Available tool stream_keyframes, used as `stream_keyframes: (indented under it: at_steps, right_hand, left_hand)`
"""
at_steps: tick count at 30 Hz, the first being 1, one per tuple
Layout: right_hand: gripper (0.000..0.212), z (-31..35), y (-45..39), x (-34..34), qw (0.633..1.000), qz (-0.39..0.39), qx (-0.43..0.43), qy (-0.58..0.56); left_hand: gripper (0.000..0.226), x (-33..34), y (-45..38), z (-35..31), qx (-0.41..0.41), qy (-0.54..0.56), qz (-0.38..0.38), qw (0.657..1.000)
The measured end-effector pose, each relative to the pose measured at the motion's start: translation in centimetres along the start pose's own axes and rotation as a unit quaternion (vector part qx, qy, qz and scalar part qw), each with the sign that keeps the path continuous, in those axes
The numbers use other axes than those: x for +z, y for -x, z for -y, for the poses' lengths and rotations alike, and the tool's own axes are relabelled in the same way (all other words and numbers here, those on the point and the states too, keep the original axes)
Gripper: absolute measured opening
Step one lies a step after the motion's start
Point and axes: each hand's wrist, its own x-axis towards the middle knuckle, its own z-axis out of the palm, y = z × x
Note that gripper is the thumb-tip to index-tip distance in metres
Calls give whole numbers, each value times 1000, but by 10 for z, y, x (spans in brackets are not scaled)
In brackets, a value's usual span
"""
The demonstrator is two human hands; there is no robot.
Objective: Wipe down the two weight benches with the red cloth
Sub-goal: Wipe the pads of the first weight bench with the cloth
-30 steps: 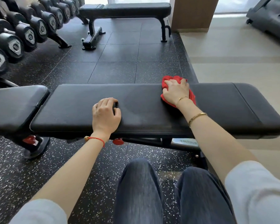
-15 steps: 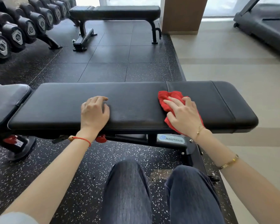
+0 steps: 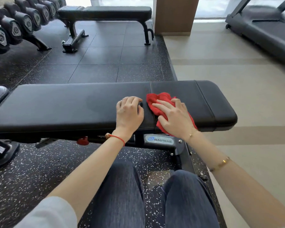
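While my right hand (image 3: 174,117) lies flat on the red cloth (image 3: 160,102) with the fingers spread and nearly straight, it presses the cloth down on the near bench (image 3: 64,104) and does not grasp it. Most of the cloth sits under the palm, and a crumpled part shows past the fingertips, at the stitched seam across the pad. One corner hangs over the near edge of the pad, by my wrist. My left hand (image 3: 129,112) rests on the same pad just beside the cloth, fingers bent with the tips on the pad and holding nothing; I cannot tell if it touches the cloth. I see a red string on the left wrist and thin gold bracelets on the right arm. Below the pad the frame carries a label reading NAUTILUS (image 3: 160,139), and my knees in jeans are in front of it. Farther away, on the dark floor tiles, stands the second bench (image 3: 105,11). Dumbbells (image 3: 13,25) fill a rack at the left, and a treadmill (image 3: 263,25) stands at the far right.
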Motion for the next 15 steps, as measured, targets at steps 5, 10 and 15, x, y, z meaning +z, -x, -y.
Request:
stream_keyframes:
  at_steps: [5,10,15]
  right_hand:
    - [53,-44,-1,-10,998,-17,64,15]
    - [49,-54,-73,-5,990,33,139,15]
    - [52,-30,-64,3,998,41,48,12]
  left_hand:
    - [25,8,4,-5,-1,-12,-13,1000]
    - [25,10,5,-7,-2,-31,-27,999]
    - [27,11,3,-5,-7,-21,-27,999]
